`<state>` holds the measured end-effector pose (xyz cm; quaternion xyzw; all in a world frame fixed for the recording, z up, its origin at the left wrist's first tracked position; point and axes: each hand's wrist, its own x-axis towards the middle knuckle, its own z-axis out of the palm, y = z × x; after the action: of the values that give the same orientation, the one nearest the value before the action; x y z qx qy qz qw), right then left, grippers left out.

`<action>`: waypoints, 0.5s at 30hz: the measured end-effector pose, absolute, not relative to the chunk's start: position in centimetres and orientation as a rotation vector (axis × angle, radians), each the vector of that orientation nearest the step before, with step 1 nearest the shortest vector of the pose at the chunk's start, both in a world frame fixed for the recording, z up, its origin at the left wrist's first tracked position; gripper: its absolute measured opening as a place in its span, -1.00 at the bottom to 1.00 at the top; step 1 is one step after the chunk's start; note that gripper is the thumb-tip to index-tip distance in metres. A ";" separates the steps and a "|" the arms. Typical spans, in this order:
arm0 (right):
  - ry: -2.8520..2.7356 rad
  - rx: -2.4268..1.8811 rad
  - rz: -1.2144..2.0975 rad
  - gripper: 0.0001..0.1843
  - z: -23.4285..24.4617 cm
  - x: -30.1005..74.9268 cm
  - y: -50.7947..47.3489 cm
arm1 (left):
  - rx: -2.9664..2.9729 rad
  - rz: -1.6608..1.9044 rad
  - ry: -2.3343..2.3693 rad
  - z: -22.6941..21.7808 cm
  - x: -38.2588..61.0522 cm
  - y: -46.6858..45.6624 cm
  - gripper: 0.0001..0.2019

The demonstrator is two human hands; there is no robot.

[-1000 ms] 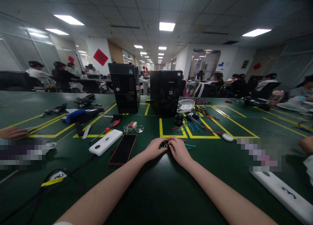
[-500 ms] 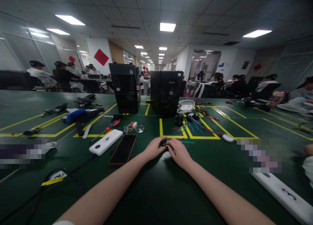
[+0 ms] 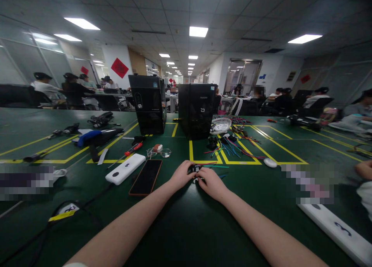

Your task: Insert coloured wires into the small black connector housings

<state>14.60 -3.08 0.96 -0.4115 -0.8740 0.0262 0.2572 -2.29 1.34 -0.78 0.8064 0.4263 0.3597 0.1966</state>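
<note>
My left hand (image 3: 182,174) and my right hand (image 3: 211,183) meet on the green table (image 3: 186,220) just in front of me. Both are closed, pinching a small black connector (image 3: 197,169) between their fingertips. Thin coloured wires (image 3: 213,166) run from it to the right. A dark phone with a red edge (image 3: 147,176) lies to the left of my left hand, and beside it a white power bank (image 3: 125,168).
Two black computer towers (image 3: 148,103) (image 3: 197,110) stand behind. Glasses (image 3: 159,152), a red screwdriver (image 3: 133,148), a wire bundle (image 3: 235,147), a white basket (image 3: 221,125) and a white mouse (image 3: 270,162) lie around. A white strip (image 3: 337,230) lies at right. People sit at the far tables.
My hands have shifted slightly on the connector, the right one drawing a little nearer to me. A neighbour's hand at the far left edge has gone from view.
</note>
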 end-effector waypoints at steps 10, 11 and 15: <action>-2.006 -1.266 0.005 -0.73 1.5 15.1 -2.8 | 2.379 0.967 1.045 0.4 -2.2 0.1 -0.68; -1.989 -1.277 0.021 -0.73 1.4 15.1 -2.8 | 2.395 0.982 1.028 0.7 -2.2 -0.1 -0.68; -1.998 -1.299 0.060 -0.81 1.2 15.0 -2.6 | 2.423 1.013 0.975 1.3 -2.0 -0.6 -0.67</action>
<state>15.02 -2.59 1.17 -0.5064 -0.7787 0.0232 0.3696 -2.04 -0.62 1.28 0.8524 0.3430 0.3564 0.1691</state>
